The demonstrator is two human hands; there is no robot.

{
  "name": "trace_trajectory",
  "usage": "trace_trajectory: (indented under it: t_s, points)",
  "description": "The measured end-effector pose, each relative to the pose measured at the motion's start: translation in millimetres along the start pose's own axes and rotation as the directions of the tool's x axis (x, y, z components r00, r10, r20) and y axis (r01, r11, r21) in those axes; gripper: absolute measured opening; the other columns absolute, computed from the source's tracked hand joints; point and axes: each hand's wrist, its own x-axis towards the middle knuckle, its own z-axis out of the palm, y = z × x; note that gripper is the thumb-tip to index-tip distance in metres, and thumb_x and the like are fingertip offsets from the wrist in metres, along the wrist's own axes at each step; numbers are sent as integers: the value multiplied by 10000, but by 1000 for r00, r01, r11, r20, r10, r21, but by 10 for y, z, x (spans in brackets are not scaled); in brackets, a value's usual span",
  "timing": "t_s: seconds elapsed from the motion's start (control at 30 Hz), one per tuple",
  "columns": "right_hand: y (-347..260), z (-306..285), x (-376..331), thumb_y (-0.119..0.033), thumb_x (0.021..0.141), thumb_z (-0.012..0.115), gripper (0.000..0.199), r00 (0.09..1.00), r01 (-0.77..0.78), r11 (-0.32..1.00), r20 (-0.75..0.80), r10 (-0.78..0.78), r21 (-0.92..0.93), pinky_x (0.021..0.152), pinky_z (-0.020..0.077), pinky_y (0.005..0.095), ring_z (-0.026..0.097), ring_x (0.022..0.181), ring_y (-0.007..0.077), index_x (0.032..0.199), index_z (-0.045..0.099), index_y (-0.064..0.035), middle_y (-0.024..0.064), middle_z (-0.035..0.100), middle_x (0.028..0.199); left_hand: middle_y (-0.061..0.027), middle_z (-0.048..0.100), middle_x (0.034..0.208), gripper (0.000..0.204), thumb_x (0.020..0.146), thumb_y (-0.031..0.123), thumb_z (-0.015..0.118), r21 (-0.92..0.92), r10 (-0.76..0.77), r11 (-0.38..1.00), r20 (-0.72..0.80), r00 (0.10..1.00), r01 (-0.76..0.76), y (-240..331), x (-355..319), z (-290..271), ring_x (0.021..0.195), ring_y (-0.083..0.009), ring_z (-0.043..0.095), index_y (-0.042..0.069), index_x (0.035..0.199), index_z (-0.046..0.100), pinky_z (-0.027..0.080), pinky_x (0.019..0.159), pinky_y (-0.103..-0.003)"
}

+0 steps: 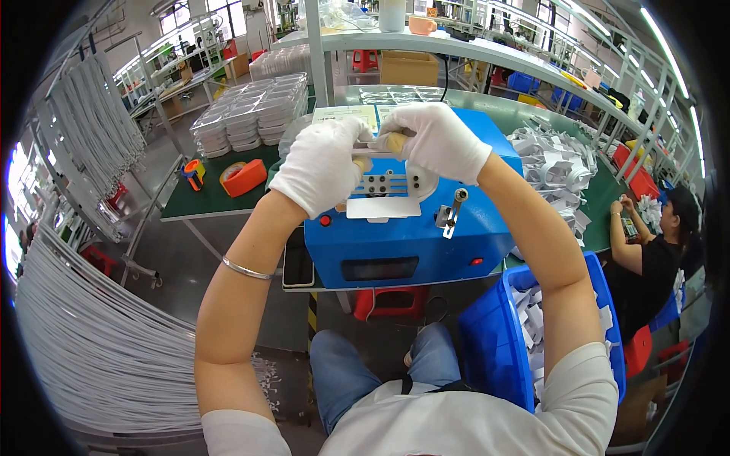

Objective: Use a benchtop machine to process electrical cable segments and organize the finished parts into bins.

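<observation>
Both my hands wear white gloves with yellowish coverings on some fingertips, and they meet over the top of a blue bench machine [487, 220]. My left hand [323, 163] is closed, its fingers bent inward at the machine's metal fixture [386, 184]. Beside it my right hand [437, 140] is pinched closed. A thin pale piece [371, 150] shows between the fingertips; its kind is too small and covered to tell. Below the fixture sits a white plate [384, 209]. A metal bracket with a knob [452, 213] stands to the right, and a red button [325, 220] to the left.
Stacked clear trays [251, 114] and an orange tape dispenser [243, 177] lie on the left bench. White pieces [551, 167] are heaped right of the machine. A blue bin [487, 334] stands by my right side. Grey-white cables [99, 327] hang at left; a co-worker [646, 251] sits at right.
</observation>
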Motion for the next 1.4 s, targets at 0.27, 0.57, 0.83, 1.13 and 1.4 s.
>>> trace_trajectory:
  t_s: [0.27,0.57,0.83,1.13,1.4]
  points:
    - [111,-34,56,23,747,673,156,997,-56,989,55,49,138,641,463,250,525,674,111,897,686,-15,71,634,740,-174,623,882,266,711,93,710,-13,-34,999,-13,999,34,8,-14,-4,880,-340,605,35,945,600,481,798,-409]
    - [-112,228,-237,11,733,656,134,949,242,870,-82,-304,-430,662,488,335,581,736,304,849,612,-40,108,583,873,-164,626,856,197,730,78,692,-79,4,997,-20,1000,-5,-26,-24,-1,851,-335,603,36,899,600,481,768,-410]
    - [-27,7,15,-126,808,663,141,959,-277,956,92,268,99,670,497,264,619,754,129,874,623,-8,44,619,817,-157,613,813,163,719,54,697,-30,87,996,-83,993,-90,-37,-36,27,785,-340,589,36,842,592,478,725,-409]
    - [-23,201,-31,-244,899,608,234,973,-229,973,41,227,40,697,485,278,611,847,156,869,561,-16,79,590,839,-160,637,861,189,747,141,700,-68,-33,997,-37,999,31,1,-47,-17,839,-322,611,34,883,624,483,767,-402]
    - [355,24,-407,-594,883,488,639,980,-196,895,91,174,400,997,388,326,536,1102,191,1187,568,-38,77,623,1035,-48,626,906,306,932,115,530,-667,-502,707,-238,832,236,-131,-776,378,718,-84,563,42,1229,525,459,617,-199]
